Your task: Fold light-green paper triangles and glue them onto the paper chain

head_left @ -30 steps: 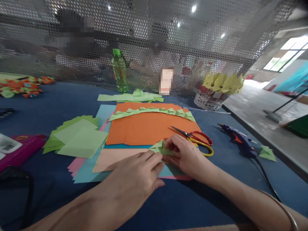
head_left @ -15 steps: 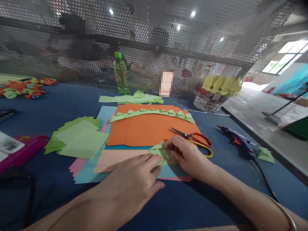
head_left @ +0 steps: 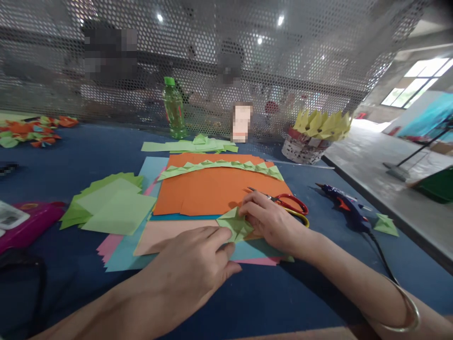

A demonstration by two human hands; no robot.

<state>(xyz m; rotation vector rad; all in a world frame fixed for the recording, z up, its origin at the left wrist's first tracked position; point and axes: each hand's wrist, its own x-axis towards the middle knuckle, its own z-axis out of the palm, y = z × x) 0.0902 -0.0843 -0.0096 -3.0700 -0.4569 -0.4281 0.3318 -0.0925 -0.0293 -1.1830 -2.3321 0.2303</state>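
Head view: I judge the folded green paper (head_left: 238,225) light, crease-prone, best edge-held, right hand (head_left: 271,221) pinching it, left hand (head_left: 196,259) loosely open atop.

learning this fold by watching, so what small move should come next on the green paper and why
Probably press the creases of the green paper flatter with the right hand while the left hand steadies it: folds show across its surface, the left fingers rest at its lower left, and the right fingers are at its right side.
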